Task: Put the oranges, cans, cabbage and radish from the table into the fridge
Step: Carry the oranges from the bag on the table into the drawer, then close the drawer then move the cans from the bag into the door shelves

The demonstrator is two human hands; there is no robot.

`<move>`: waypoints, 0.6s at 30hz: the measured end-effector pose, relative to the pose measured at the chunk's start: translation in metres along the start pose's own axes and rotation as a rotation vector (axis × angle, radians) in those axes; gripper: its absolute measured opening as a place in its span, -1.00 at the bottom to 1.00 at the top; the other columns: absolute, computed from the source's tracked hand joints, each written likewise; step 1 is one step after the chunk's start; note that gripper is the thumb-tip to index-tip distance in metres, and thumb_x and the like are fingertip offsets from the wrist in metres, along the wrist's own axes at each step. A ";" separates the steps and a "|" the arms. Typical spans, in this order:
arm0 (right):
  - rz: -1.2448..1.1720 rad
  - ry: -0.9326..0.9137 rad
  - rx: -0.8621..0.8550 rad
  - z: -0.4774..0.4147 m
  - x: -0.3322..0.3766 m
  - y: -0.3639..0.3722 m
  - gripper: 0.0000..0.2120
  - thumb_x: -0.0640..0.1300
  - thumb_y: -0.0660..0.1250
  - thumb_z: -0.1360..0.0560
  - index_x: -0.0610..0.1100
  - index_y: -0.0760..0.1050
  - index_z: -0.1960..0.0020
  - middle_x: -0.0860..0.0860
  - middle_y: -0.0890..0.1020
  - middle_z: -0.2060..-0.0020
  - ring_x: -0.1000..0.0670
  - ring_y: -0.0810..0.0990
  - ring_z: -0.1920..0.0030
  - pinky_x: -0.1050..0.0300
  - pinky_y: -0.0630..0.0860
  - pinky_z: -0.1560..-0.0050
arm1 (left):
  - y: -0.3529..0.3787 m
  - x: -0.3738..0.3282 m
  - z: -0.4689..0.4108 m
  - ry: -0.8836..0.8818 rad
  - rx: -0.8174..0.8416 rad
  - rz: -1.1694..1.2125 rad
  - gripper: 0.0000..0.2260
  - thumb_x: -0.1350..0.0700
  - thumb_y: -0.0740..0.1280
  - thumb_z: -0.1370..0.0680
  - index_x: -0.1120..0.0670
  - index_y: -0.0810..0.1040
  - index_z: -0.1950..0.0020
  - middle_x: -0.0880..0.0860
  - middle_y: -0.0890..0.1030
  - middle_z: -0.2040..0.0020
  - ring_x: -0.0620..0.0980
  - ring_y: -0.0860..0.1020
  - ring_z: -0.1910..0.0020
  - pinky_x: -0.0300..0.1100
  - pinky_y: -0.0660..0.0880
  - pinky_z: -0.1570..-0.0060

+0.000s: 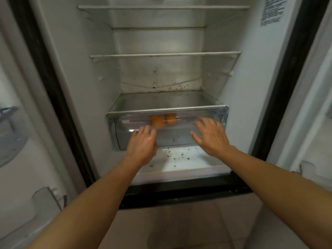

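Head view: your hands are on the crisper drawer, with the oranges inside.
Your left hand (pixel 142 141) and right hand (pixel 211 136) press flat, fingers straight and holding nothing, on the clear drawer (pixel 177 138), likely to slide it shut. The oranges (pixel 162 121) sit behind its front, low in the fridge (pixel 80 69).

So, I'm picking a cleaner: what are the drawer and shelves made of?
The crisper drawer looks like clear, glossy plastic: the oranges show through its front. The shelves seem clear glass with white edge trim, though plastic is possible.
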State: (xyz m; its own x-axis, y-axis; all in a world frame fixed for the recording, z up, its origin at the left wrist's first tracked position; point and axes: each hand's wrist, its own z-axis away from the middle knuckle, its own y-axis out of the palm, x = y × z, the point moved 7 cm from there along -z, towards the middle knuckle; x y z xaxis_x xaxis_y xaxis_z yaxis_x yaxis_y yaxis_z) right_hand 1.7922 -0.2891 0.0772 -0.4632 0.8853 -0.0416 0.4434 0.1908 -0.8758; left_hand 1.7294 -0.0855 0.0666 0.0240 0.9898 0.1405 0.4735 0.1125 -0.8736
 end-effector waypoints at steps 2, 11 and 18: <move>-0.003 -0.036 0.050 0.025 0.010 -0.003 -0.58 0.12 0.08 -0.60 -0.08 0.42 -0.34 -0.09 0.47 -0.30 -0.11 0.41 -0.29 -0.04 0.29 -0.28 | -0.007 -0.011 0.025 -0.002 0.025 0.012 -0.75 0.09 0.22 -0.55 0.14 0.45 -0.18 0.13 0.48 -0.16 0.13 0.43 -0.13 0.00 0.36 -0.09; -0.110 -0.348 0.095 0.116 0.101 -0.015 -0.68 0.03 0.18 -0.59 -0.12 0.52 -0.23 -0.07 0.59 -0.12 -0.10 0.54 -0.08 -0.01 0.43 -0.09 | -0.062 -0.042 0.176 -0.059 0.030 0.034 -0.82 0.09 0.22 -0.55 0.11 0.49 -0.11 0.10 0.51 -0.06 0.11 0.49 0.02 -0.04 0.44 0.09; -0.216 -0.704 0.176 0.224 0.223 -0.002 -0.70 0.03 0.16 -0.59 -0.09 0.52 -0.18 -0.06 0.57 -0.11 -0.10 0.53 -0.10 0.02 0.42 -0.05 | -0.072 -0.041 0.370 -0.355 0.263 -0.014 -0.81 0.08 0.20 -0.56 0.10 0.49 -0.10 0.09 0.51 -0.04 0.09 0.49 0.04 -0.09 0.40 0.12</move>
State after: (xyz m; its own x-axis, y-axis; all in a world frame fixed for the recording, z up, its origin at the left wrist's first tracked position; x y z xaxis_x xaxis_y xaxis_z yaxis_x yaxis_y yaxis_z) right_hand 1.5164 -0.1870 -0.0380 -0.9329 0.3444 -0.1054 0.1849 0.2065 -0.9608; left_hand 1.3686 -0.1014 -0.0484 -0.3062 0.9516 0.0250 0.2300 0.0994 -0.9681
